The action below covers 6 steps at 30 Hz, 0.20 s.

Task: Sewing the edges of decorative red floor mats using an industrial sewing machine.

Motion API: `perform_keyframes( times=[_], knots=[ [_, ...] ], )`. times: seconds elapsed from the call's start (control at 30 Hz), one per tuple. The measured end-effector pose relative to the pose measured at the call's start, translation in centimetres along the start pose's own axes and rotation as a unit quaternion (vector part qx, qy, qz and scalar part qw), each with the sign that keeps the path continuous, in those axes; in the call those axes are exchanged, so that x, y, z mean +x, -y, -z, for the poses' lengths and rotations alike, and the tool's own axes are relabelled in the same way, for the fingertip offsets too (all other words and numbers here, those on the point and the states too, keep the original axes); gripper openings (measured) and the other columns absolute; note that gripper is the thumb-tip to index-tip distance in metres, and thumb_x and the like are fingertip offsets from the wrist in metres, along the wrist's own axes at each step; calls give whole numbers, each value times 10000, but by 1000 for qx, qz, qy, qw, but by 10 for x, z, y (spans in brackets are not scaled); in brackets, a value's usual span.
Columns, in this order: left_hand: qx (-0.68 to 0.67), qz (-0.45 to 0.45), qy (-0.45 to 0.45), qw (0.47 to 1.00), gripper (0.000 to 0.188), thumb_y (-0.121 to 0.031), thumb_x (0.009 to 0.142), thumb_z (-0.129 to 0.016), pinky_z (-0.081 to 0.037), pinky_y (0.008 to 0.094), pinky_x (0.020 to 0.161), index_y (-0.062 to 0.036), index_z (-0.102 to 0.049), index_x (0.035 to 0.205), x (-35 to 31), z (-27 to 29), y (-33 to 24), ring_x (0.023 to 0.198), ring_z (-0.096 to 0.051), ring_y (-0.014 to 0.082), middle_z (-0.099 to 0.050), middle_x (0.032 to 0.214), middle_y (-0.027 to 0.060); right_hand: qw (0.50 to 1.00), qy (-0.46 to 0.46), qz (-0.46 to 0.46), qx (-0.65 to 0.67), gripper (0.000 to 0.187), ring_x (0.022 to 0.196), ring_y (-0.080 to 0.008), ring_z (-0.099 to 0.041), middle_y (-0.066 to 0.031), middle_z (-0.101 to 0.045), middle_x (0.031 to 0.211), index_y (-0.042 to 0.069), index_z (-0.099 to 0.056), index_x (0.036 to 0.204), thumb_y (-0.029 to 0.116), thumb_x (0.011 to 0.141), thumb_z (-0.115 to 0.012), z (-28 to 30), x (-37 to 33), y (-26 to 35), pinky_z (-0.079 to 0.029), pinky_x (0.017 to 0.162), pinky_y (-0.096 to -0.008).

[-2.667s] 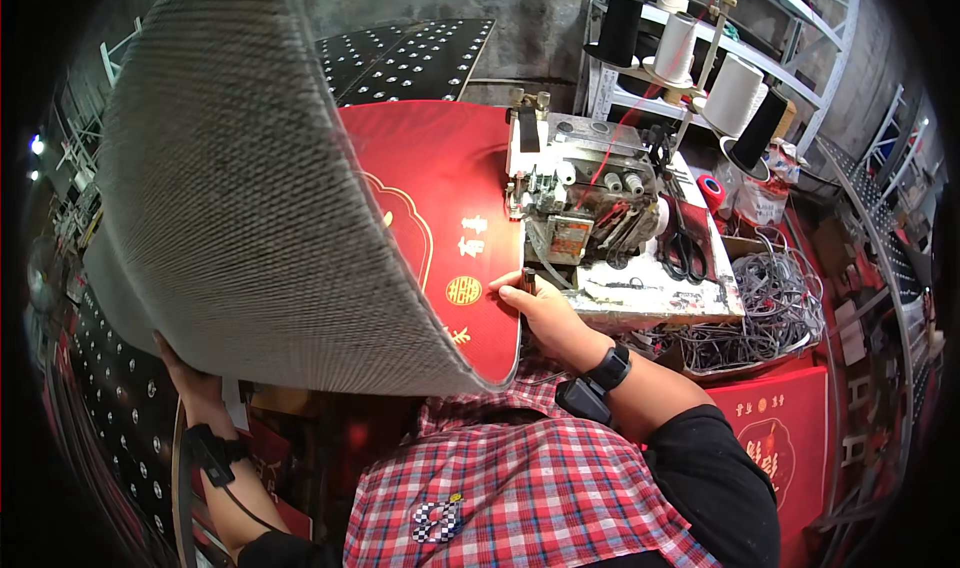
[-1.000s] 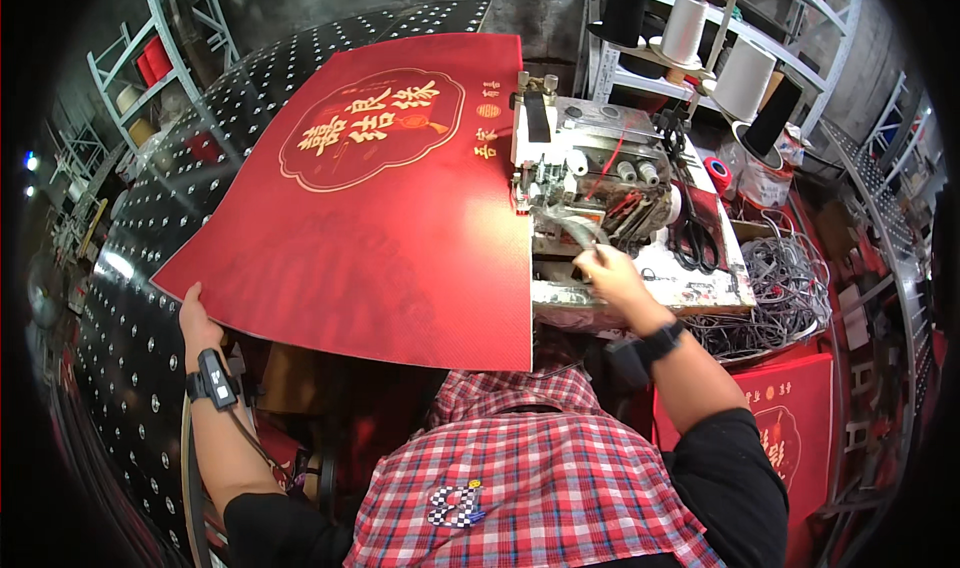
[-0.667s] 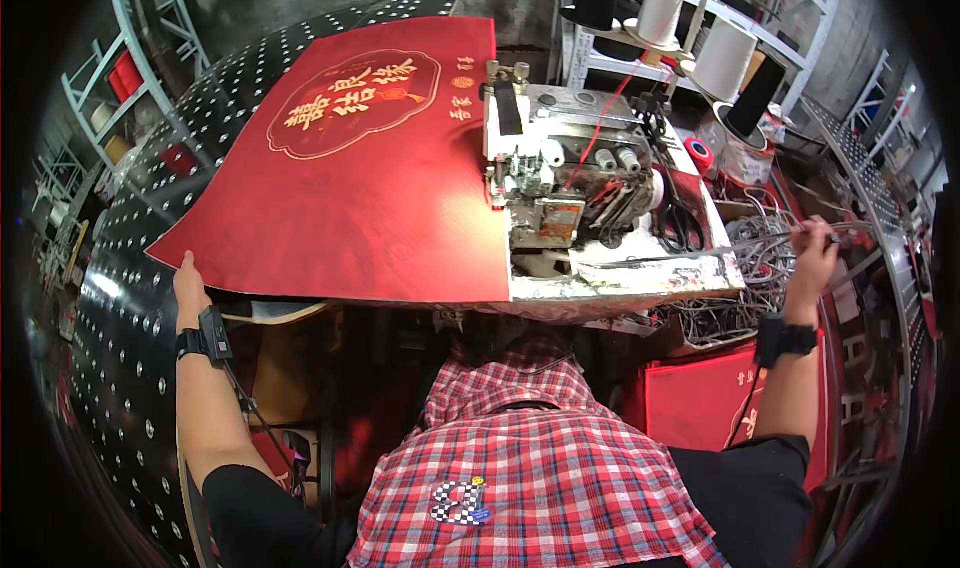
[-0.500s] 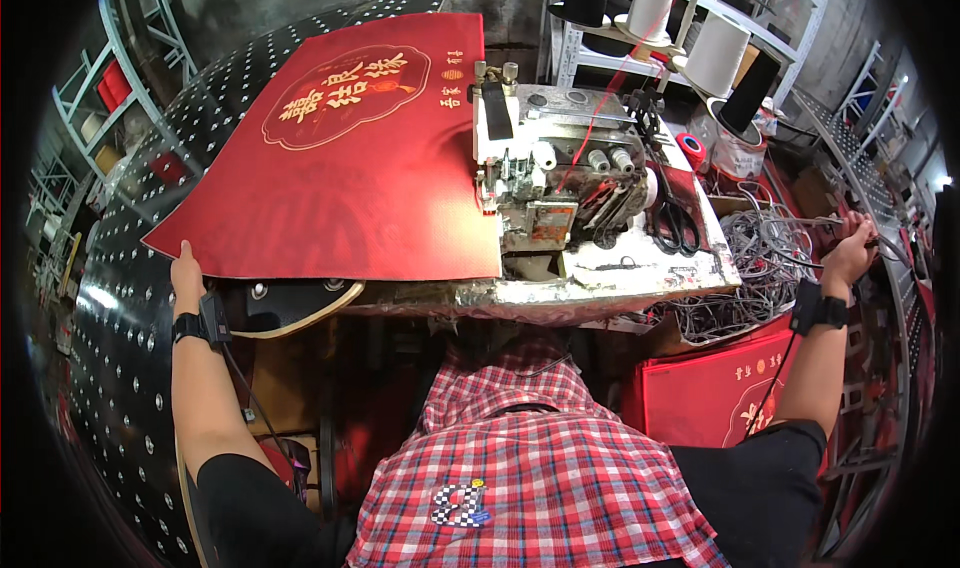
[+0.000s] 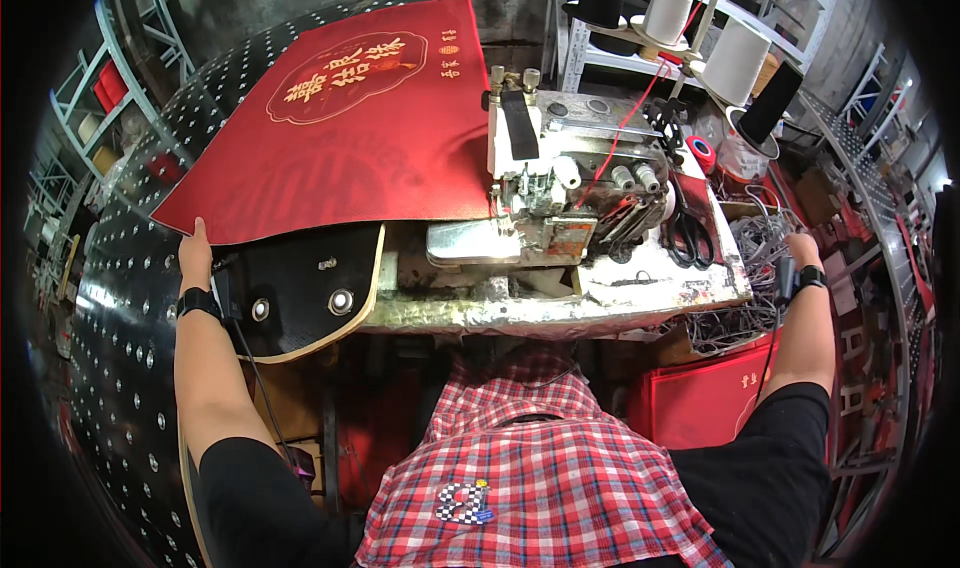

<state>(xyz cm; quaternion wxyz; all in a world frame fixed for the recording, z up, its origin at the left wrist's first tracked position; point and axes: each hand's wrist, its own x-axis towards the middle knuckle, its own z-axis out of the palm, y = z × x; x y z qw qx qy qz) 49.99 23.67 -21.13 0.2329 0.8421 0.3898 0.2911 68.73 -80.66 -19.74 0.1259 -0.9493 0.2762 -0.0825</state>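
Note:
A large red mat (image 5: pixel 350 138) with a gold emblem lies flat on the black studded table (image 5: pixel 130 298), its right edge against the white overlock sewing machine (image 5: pixel 560 183). My left hand (image 5: pixel 195 250) holds the mat's near left corner, fingers on its edge. Far out to the right, my right hand (image 5: pixel 798 250) sits at a tangle of grey cord (image 5: pixel 745 238) by the machine stand's right end. Its fingers are hidden from view. A black curved board (image 5: pixel 300 293) sticks out under the mat's near edge.
Black scissors (image 5: pixel 688 236) lie on the foil-covered machine stand (image 5: pixel 640 293). Thread cones (image 5: pixel 735 58) stand on a rack behind the machine. More red mats (image 5: pixel 705 403) lean low at the right. Metal shelves (image 5: pixel 95 108) stand at the far left.
The mat, held up with its grey back toward me, now lies flat and face up on the table, shifted further away. My right hand went from the machine out to the right.

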Motion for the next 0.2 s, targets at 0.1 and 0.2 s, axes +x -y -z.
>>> perform_keyframes(
  times=[0.1,0.2],
  knots=[
    [-72,99,46,991,545,-458,864,-444,-453,323,660,36,-559,1063,-22,12,-16,845,-591,239,-598,919,187,986,24,42,161,250,562,-183,-575,-105,-605,714,6,-579,933,198,801,-488,-10,-43,50,-449,469,-316],
    [-134,117,41,983,558,-461,855,-463,-432,336,785,27,-536,1117,-37,26,-27,929,-583,258,-584,1058,204,941,78,204,260,253,509,-137,-525,-74,-621,726,27,-574,951,172,762,-490,-20,-103,108,-406,443,-282]
  ],
)
